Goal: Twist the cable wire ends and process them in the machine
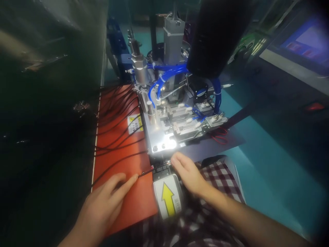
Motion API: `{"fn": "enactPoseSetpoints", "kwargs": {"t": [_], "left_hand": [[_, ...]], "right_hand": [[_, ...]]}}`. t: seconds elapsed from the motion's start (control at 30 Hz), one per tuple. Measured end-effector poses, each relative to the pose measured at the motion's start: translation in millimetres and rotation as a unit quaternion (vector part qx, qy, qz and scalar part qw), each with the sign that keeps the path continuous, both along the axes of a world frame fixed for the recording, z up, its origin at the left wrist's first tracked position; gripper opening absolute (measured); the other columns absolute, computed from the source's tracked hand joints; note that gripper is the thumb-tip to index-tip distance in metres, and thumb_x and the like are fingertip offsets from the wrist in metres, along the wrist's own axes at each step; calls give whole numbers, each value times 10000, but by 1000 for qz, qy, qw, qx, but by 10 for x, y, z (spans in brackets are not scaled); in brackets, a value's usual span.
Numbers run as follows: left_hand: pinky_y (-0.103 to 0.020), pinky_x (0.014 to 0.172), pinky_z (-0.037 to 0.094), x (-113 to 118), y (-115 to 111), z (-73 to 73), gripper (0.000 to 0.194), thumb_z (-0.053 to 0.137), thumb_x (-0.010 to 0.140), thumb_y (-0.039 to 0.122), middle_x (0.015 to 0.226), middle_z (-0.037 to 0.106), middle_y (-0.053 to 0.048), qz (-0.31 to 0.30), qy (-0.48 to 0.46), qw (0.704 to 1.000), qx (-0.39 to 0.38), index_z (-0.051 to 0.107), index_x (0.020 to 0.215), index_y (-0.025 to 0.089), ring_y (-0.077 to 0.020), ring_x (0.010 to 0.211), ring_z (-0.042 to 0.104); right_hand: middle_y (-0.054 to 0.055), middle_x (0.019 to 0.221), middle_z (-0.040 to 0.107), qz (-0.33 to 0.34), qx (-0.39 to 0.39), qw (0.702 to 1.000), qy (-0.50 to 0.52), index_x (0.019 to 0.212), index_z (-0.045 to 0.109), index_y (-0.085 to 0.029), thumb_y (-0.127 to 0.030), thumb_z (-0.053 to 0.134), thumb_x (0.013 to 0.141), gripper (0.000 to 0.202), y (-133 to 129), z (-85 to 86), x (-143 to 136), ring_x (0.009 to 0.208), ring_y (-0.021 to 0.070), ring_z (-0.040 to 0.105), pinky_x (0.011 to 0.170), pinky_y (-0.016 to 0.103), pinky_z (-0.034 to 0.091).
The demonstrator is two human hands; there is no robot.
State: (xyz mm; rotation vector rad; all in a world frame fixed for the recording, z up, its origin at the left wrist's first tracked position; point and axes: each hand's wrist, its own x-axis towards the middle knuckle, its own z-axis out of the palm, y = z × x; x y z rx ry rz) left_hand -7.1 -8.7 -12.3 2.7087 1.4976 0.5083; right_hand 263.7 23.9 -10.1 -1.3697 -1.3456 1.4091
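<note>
A thin black cable (151, 170) runs between my two hands, just in front of the machine's bright metal plate (160, 139). My left hand (109, 195), low over the orange surface, pinches the cable between thumb and forefinger. Curled closed at the cable's other end is my right hand (187, 171), beside a small metallic tip (169, 162). Below the cable sits a white cover with a yellow arrow (168, 199).
Several black cables (115, 128) cross the orange surface (131, 206) on the left. Blue air tubes (169, 73) and metal cylinders rise behind the plate. A dark cylinder (216, 37) hangs above. A screen (305, 43) stands at upper right.
</note>
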Motion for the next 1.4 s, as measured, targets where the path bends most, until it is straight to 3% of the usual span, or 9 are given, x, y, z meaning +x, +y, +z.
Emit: {"fn": "enactPoseSetpoints", "kwargs": {"t": [0.2,0.4,0.53,0.63,0.77,1.07,1.4], "left_hand": [[-203,631,446,-15,8,11,445,329,924,123,1048,568,-48,-18,-5,1000,-11,511,1293,292,-137,809,608],[-188,618,459,14,12,95,472,300,911,108,984,583,-35,1,12,1000,-6,571,1237,313,-126,790,606],[-198,670,497,79,18,221,283,404,920,186,927,607,-42,26,-68,997,-6,617,1104,217,-137,787,621],[-182,704,498,108,42,292,195,432,917,163,904,614,-45,2,-119,993,-8,621,965,184,-130,789,633],[-162,715,488,76,72,288,228,416,915,132,924,609,-42,-18,-116,993,-8,628,977,188,-116,799,633],[-193,722,494,-5,89,200,266,385,922,172,957,617,-54,-24,-113,993,-22,626,1029,207,-137,825,629],[-244,733,495,16,510,248,240,398,928,193,944,610,-64,0,-110,994,-28,627,997,177,-154,810,623]], "right_hand": [[-39,667,352,21,52,998,-11,692,381,-222,-309,403,935,259,19,-95,31,643,141,345,625,279,309],[-39,663,387,40,62,997,-5,691,405,-212,-297,414,938,261,44,-53,69,631,132,372,616,270,318],[-48,641,378,40,59,997,11,674,412,-207,-338,454,924,285,54,-48,86,617,125,372,605,260,321],[-46,631,409,36,35,998,31,693,460,-201,-426,425,929,328,26,-114,121,587,121,396,581,257,340],[-35,633,459,-4,-10,999,40,799,514,-189,-548,296,939,443,-138,-268,241,547,118,428,575,267,370],[-38,575,457,-67,-122,990,30,715,521,-178,-721,379,817,570,-671,-529,499,487,106,410,514,253,355],[-35,561,489,-62,-192,979,23,696,542,-183,-782,419,742,613,-1020,-647,502,493,117,423,519,263,343]]}}
